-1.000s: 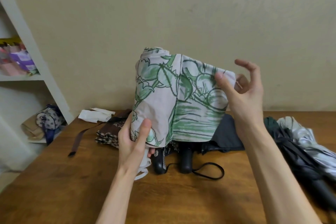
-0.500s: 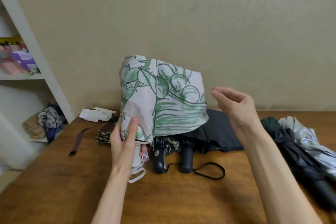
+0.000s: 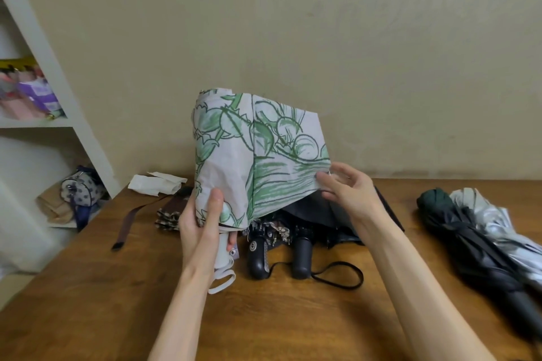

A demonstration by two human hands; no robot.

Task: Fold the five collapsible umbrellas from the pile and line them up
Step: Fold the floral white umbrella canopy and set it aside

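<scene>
Since half a second ago the right hand point(image 3: 349, 189), then free in the air at 3 o'clock of the cloth, has come in to the lower hem of the loose flap. The green-printed umbrella point(image 3: 255, 152) has stayed in the left hand point(image 3: 201, 228). The left hand grips it where the cloth gathers above the white handle point(image 3: 222, 253), fingers curled round and the thumb laid flat on the print. The right hand pinches the hem between thumb and fingertips, the other fingers loosely spread. The umbrella is held above the table point(image 3: 88, 296), just left of centre, its long axis nearly upright: tip at 12 o'clock, handle and white wrist loop point(image 3: 223, 283) at 6. The unrolled flap stands out from that axis toward 3 o'clock, so the right hand is the nearer to it, and the wrap would likely run from there round the shaft toward 9 o'clock. At 4 o'clock of the handle lies the pile point(image 3: 316, 214), dark cloth and two black handles point(image 3: 302, 255) with a cord; it sits close under the flap and could catch it if the umbrella is lowered. Two bundled umbrellas point(image 3: 475, 246) lie well apart at 3 o'clock. A brown strap point(image 3: 129, 221), a white wrapper point(image 3: 158, 183) and a shelf point(image 3: 44, 123) lie at 9 to 10 o'clock.
</scene>
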